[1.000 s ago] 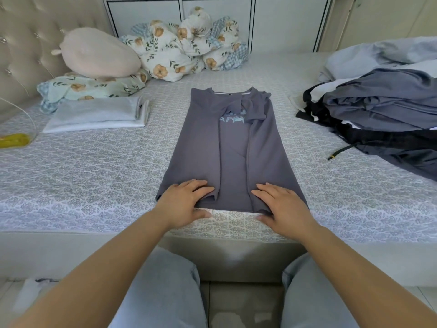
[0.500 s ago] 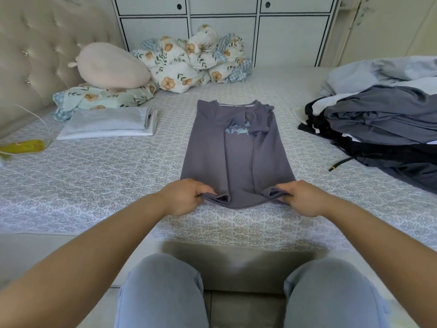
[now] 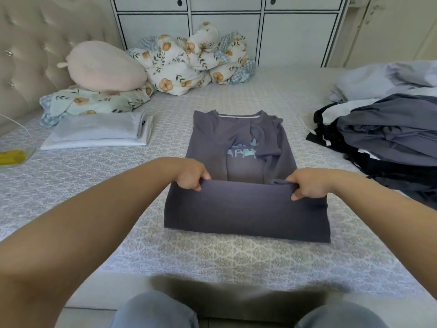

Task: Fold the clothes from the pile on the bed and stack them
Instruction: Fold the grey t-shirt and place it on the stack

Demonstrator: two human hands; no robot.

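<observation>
A grey T-shirt (image 3: 246, 209) with pale blue lettering lies lengthwise on the bed, its sides and sleeves folded in. My left hand (image 3: 192, 175) grips the hem's left corner and my right hand (image 3: 306, 184) grips the right corner. Both hold the hem lifted and carried up over the shirt's lower half, near the lettering. To the right sits the pile of unfolded clothes (image 3: 387, 136) in grey, black and white. A stack of folded light garments (image 3: 99, 130) lies at the left.
A pink pillow (image 3: 104, 66) and floral bedding (image 3: 189, 60) lie by the padded headboard (image 3: 30, 50). A clear container with something yellow (image 3: 11, 156) is at the far left. White cabinets (image 3: 227, 24) stand behind the patterned bed sheet (image 3: 212, 254).
Both hands took hold of the hem at the bed's near edge and lifted it forward over the shirt, doubling the lower half. The camera has moved closer.
</observation>
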